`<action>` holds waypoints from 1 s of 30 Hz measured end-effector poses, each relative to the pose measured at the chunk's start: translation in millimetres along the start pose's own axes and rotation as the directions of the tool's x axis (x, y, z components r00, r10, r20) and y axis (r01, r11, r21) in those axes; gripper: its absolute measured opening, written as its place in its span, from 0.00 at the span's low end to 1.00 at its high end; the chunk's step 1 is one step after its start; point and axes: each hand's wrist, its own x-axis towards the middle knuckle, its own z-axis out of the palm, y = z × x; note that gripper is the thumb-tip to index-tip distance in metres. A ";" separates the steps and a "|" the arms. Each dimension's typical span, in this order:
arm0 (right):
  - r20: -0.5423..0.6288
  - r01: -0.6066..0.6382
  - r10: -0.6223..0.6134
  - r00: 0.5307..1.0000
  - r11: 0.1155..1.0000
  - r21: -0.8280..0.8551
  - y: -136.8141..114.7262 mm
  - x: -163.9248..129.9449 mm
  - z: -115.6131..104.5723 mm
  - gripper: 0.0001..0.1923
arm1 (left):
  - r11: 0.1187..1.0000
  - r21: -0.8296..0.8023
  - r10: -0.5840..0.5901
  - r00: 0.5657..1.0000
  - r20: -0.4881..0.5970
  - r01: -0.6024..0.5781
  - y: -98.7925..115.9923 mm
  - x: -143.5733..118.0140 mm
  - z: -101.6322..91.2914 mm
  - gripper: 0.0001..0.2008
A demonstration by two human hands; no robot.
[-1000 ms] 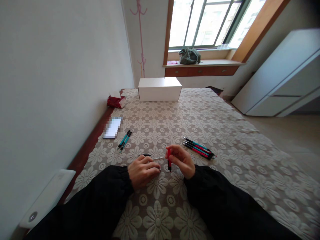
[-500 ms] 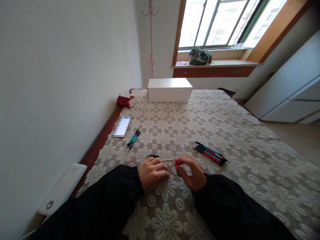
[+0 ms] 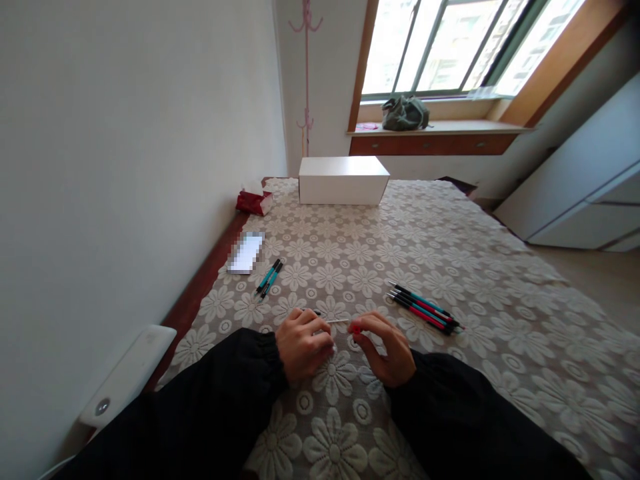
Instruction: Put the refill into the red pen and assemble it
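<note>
Right hand (image 3: 385,347): thumb and forefinger pinching a small red cylindrical barrel (image 3: 356,329), plastic-looking, seen nearly end-on. Left hand (image 3: 304,343): curled low over the lace-covered desk (image 3: 345,427); whether it grips anything, cannot tell. Thin whitish rod (image 3: 338,321): at the left hand's two o'clock, its tip just beside the barrel. Slim black, teal and red pens (image 3: 423,309): at the right hand's two o'clock. Two teal-and-black pens (image 3: 273,279): at the left hand's eleven o'clock. Step in hand, as judged: lining up barrel and rod. Next move: seems to call for fine aim.
</note>
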 end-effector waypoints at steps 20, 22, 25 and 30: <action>0.093 -0.080 0.098 0.991 0.981 -0.177 8.2 -0.7 3.5 0.03 | 0.964 -0.260 -0.114 0.962 -0.246 0.048 -8.6 -0.5 1.7 0.06; 0.134 -0.074 0.097 0.986 0.983 -0.165 9.3 -1.5 4.3 0.02 | 0.955 -0.292 -0.139 0.954 -0.267 0.057 -7.4 -0.2 -1.3 0.06; 0.175 -0.064 0.092 0.980 0.985 -0.162 10.3 -2.0 4.3 0.04 | 0.949 -0.312 -0.130 0.952 -0.276 0.040 -6.3 0.3 -3.9 0.12; 0.193 -0.068 0.100 0.976 0.984 -0.167 10.6 -2.0 4.1 0.04 | 0.934 -0.355 -0.143 0.946 -0.292 0.032 -5.2 2.3 -6.7 0.08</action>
